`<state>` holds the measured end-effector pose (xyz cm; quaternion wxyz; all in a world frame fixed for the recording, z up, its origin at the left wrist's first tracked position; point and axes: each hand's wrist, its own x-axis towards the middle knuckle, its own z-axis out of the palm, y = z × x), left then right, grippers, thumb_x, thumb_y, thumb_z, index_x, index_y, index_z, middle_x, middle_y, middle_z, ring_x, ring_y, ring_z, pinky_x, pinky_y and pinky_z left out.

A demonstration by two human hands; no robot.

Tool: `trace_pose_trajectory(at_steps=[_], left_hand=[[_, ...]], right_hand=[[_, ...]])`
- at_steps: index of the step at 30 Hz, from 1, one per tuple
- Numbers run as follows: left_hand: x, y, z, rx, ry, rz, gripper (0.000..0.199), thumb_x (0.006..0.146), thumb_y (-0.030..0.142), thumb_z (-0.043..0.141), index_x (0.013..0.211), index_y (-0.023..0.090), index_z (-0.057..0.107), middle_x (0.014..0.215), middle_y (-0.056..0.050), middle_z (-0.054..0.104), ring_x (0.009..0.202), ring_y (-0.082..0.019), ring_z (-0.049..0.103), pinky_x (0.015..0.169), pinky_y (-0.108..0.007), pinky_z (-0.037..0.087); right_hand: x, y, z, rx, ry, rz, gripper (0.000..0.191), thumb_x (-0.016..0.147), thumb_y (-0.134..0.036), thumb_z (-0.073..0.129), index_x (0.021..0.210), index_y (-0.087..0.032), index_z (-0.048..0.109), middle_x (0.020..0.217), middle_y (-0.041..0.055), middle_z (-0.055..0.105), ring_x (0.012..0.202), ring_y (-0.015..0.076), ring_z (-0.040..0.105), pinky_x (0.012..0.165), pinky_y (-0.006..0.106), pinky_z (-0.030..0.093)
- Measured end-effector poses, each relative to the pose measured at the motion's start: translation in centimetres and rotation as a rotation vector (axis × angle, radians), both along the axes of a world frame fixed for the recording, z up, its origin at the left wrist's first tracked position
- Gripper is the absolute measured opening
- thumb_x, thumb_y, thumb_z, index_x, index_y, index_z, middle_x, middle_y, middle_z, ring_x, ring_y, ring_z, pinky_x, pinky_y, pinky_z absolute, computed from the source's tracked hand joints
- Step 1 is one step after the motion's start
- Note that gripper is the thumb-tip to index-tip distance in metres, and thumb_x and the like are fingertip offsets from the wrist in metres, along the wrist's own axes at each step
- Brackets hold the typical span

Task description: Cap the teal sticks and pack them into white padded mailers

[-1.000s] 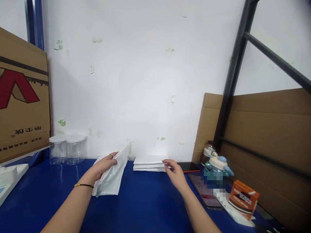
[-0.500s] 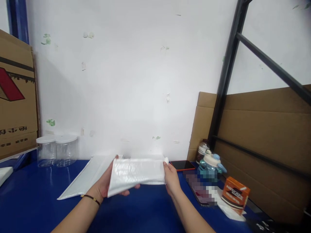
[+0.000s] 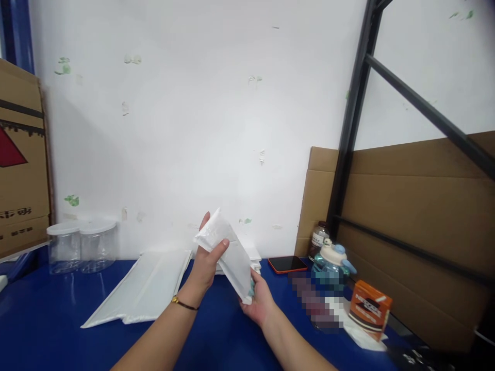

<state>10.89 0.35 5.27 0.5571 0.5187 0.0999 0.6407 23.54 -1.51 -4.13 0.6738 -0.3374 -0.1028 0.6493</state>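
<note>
A white plastic mailer pouch (image 3: 232, 257), narrow and slightly bulging, is held tilted in the air above the blue table. Its upper left end is gripped by my left hand (image 3: 209, 260), thumb across the front and fingers behind. My right hand (image 3: 258, 301) grips the lower right end, and a bit of light blue-green shows beside its fingers; I cannot make out what that is. Left of my hands, flat white mailer bags (image 3: 147, 288) lie on the table. Behind the held pouch, a white stack (image 3: 253, 255) is mostly hidden.
Two clear jars (image 3: 98, 247) with white lids stand at the left by a large carton (image 3: 23, 170). On the right are a phone (image 3: 287, 264), a brown bottle (image 3: 318, 239), a teal water bottle (image 3: 330, 268) and an orange box (image 3: 370, 309). A black metal frame (image 3: 350, 129) rises behind.
The pouch has turned from level to steeply tilted, its left end up. My left hand rose and moved right with it; my right hand dropped a little. The view shifted slightly.
</note>
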Motion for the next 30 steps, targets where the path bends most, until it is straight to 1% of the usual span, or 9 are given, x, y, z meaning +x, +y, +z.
trace_pose_trajectory(at_steps=[3, 7, 9, 13, 16, 21, 24, 26, 30], left_hand=[[0.9, -0.4, 0.8, 0.054, 0.081, -0.027, 0.081, 0.07, 0.026, 0.068, 0.138, 0.033, 0.024, 0.123, -0.006, 0.052, 0.11, -0.026, 0.05, 0.09, -0.038, 0.042], [1.2, -0.4, 1.1, 0.113, 0.109, -0.123, 0.084, 0.072, 0.027, 0.065, 0.14, 0.035, 0.017, 0.129, -0.007, 0.048, 0.116, -0.026, 0.046, 0.094, -0.041, 0.038], [1.0, -0.2, 0.9, 0.123, 0.097, -0.128, 0.082, 0.072, 0.027, 0.064, 0.139, 0.035, 0.019, 0.121, -0.006, 0.052, 0.111, -0.025, 0.05, 0.092, -0.041, 0.039], [0.3, 0.0, 0.4, 0.119, 0.008, 0.007, 0.07, 0.071, 0.026, 0.065, 0.133, 0.028, 0.033, 0.103, -0.004, 0.057, 0.098, -0.022, 0.055, 0.088, -0.038, 0.041], [-0.3, -0.2, 0.2, 0.114, -0.042, 0.091, 0.059, 0.071, 0.029, 0.064, 0.125, 0.024, 0.042, 0.102, -0.006, 0.058, 0.097, -0.022, 0.056, 0.088, -0.038, 0.042], [-0.6, -0.7, -0.9, 0.097, -0.045, 0.175, 0.046, 0.072, 0.032, 0.061, 0.115, 0.022, 0.05, 0.102, -0.006, 0.059, 0.1, -0.023, 0.057, 0.09, -0.04, 0.043], [-0.7, -0.2, -1.6, 0.018, -0.069, 0.153, 0.043, 0.071, 0.029, 0.061, 0.112, 0.02, 0.053, 0.102, -0.006, 0.061, 0.1, -0.023, 0.057, 0.091, -0.04, 0.043], [-1.2, 0.6, -1.7, -0.103, -0.166, 0.133, 0.038, 0.07, 0.027, 0.06, 0.107, 0.018, 0.056, 0.101, -0.006, 0.062, 0.098, -0.023, 0.058, 0.091, -0.039, 0.043], [-4.0, 3.1, -1.1, -0.363, -0.355, 0.16, 0.031, 0.071, 0.025, 0.055, 0.099, 0.013, 0.061, 0.101, -0.01, 0.063, 0.094, -0.022, 0.059, 0.09, -0.035, 0.045]], right_hand=[[0.1, -0.1, -0.2, -0.051, 0.061, 0.008, 0.024, 0.08, -0.039, 0.054, 0.076, -0.015, 0.056, 0.051, 0.0003, 0.061, 0.041, 0.0126, 0.057, 0.034, 0.018, 0.042], [0.1, -0.2, -0.5, -0.098, -0.122, 0.092, 0.039, 0.083, -0.05, 0.044, 0.079, -0.013, 0.056, 0.049, 0.0024, 0.057, 0.034, 0.0108, 0.05, 0.026, 0.015, 0.029], [0.0, -0.3, -0.6, -0.113, -0.235, 0.1, 0.043, 0.083, -0.054, 0.041, 0.079, -0.014, 0.055, 0.047, 0.0028, 0.056, 0.031, 0.0104, 0.047, 0.025, 0.014, 0.026], [0.2, -0.2, -0.8, -0.168, -0.357, 0.073, 0.042, 0.083, -0.057, 0.039, 0.076, -0.016, 0.05, 0.044, 0.0017, 0.054, 0.028, 0.0082, 0.041, 0.025, 0.012, 0.018], [0.6, -0.1, -1.0, -0.135, -0.372, 0.038, 0.036, 0.083, -0.053, 0.042, 0.076, -0.018, 0.047, 0.044, -0.0004, 0.053, 0.026, 0.006, 0.035, 0.027, 0.012, 0.014], [1.0, 0.1, -1.3, -0.076, -0.46, -0.106, 0.03, 0.079, -0.048, 0.053, 0.074, -0.019, 0.047, 0.04, -0.0068, 0.045, 0.025, 0.0046, 0.032, 0.027, 0.013, 0.013], [1.5, 0.3, -1.5, -0.024, -0.554, -0.167, 0.029, 0.076, -0.045, 0.058, 0.07, -0.019, 0.047, 0.038, -0.0083, 0.041, 0.023, 0.0042, 0.029, 0.026, 0.014, 0.012], [2.1, 0.4, -1.7, -0.029, -0.591, -0.201, 0.028, 0.075, -0.042, 0.058, 0.067, -0.018, 0.047, 0.036, -0.0084, 0.041, 0.023, 0.0043, 0.028, 0.025, 0.015, 0.012], [3.8, 0.9, -2.3, -0.009, -0.645, -0.275, 0.029, 0.073, -0.04, 0.061, 0.061, -0.019, 0.044, 0.033, -0.0085, 0.039, 0.023, 0.0044, 0.027, 0.025, 0.015, 0.012]])
